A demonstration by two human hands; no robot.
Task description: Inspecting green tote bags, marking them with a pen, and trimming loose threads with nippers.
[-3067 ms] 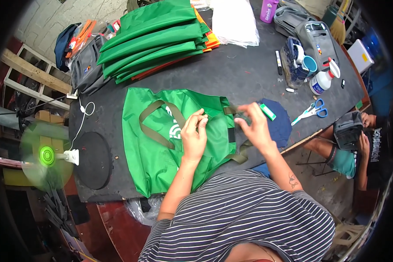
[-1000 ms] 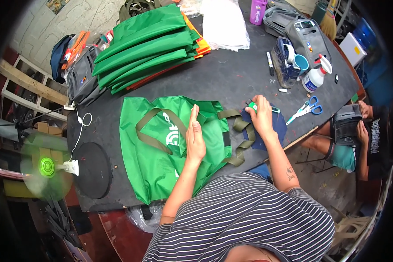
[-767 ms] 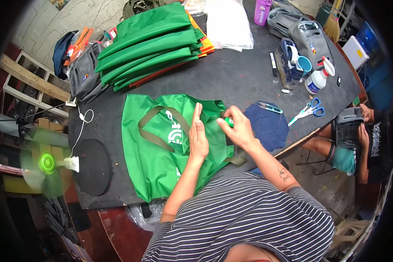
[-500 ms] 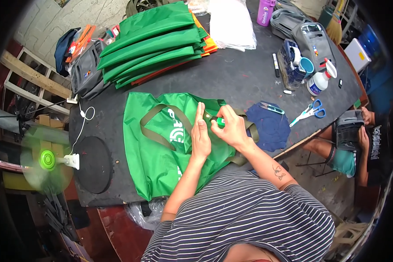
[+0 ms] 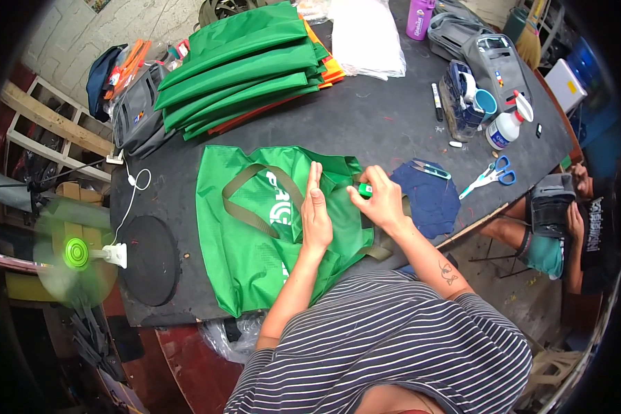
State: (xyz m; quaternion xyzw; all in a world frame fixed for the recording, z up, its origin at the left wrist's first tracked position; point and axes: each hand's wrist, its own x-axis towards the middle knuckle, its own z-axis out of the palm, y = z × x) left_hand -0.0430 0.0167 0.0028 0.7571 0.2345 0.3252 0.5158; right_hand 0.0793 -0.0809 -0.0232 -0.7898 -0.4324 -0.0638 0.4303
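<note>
A green bag (image 5: 245, 272) with white print lies flat on the dark table, its olive strap handle (image 5: 236, 215) looped over the front. My left hand (image 5: 316, 217) is on the bag with straight fingers pointing away from me, holding nothing. Over the bag's right side, my right hand (image 5: 385, 201) is closed around what looks like a small green lighter (image 5: 366, 190), mostly covered by the fingers. Part of another olive strap (image 5: 376, 253) shows below the right hand. Right of that hand lies a dark blue cloth piece (image 5: 428, 207) with a teal thread snipper (image 5: 431, 170) on it.
Folded green bags (image 5: 245, 76) are stacked at the back left. Blue-handled scissors (image 5: 490, 177), a spray bottle (image 5: 505, 130) and a marker (image 5: 437, 102) lie or stand to the right. A running fan (image 5: 76, 253) is at the left edge. Another person sits at the right, holding a grey bag (image 5: 552, 207).
My right hand has moved a little to the right, away from my left hand, with the lighter still in it. My left hand has hardly moved.
</note>
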